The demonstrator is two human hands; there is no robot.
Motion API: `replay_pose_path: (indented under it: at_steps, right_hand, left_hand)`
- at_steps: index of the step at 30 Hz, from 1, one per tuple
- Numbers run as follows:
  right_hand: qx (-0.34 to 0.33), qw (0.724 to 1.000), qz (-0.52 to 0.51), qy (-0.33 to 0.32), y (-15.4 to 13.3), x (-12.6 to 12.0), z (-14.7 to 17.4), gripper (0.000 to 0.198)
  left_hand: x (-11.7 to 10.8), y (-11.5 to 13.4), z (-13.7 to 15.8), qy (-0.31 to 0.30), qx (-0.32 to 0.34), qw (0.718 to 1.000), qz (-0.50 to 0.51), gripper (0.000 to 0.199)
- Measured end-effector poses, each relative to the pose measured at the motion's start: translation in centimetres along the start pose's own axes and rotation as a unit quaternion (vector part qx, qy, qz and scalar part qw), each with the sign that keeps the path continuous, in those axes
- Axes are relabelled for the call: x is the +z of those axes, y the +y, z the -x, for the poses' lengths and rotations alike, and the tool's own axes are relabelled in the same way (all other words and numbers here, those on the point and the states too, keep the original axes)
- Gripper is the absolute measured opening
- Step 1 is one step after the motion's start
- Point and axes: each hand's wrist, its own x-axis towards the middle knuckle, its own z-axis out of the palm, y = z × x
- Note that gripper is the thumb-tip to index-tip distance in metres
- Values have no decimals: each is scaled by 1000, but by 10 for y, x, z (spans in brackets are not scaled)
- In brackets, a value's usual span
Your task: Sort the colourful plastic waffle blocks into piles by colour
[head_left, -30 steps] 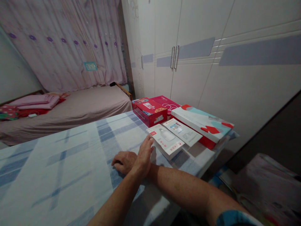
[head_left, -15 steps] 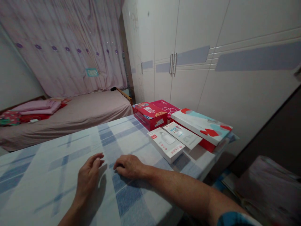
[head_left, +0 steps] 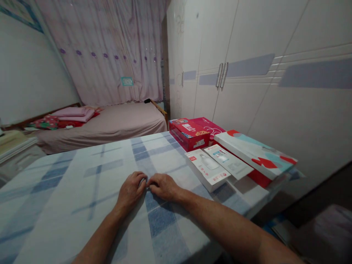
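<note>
My left hand [head_left: 132, 189] and my right hand [head_left: 162, 186] meet over the checked tablecloth [head_left: 107, 198], fingertips nearly touching. Both have curled fingers, thumbs pressed toward the forefingers. Whatever sits in either pinch, if anything, is hidden or too small to make out. Nearest to my right hand lies a white box [head_left: 207, 168] with a bottle-like picture and red marks. Beside that box is a white printed card or flat box [head_left: 228, 161].
A red box [head_left: 189, 135], a magenta box [head_left: 207, 124] and a long white box with red and light-blue shapes [head_left: 253, 150] occupy the table's far right. White wardrobe doors [head_left: 209, 95] rise behind them. A bed [head_left: 123, 121] stands beyond the table.
My left hand, earlier open and apart, has moved right to meet my right hand and curled its fingers. The view has turned left, so the boxes appear farther right.
</note>
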Motion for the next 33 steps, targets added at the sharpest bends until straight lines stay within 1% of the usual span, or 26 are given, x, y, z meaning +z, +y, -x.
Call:
replay_pose_path:
  at_steps: [9, 23, 33]
  right_hand:
    - [-11, 1000, -3, -3, 0, -2, 0, 20]
    - [-17, 1000, -6, -2, 5, 2, -1, 20]
    - [-13, 1000, -7, -2, 1, -2, 0, 20]
  left_hand:
    - [-5, 12, 0, -6, -12, 1000, -5, 26]
    - [-5, 10, 1, -14, -8, 1000, -13, 25]
    - [-5, 10, 0, -10, -6, 1000, -9, 26]
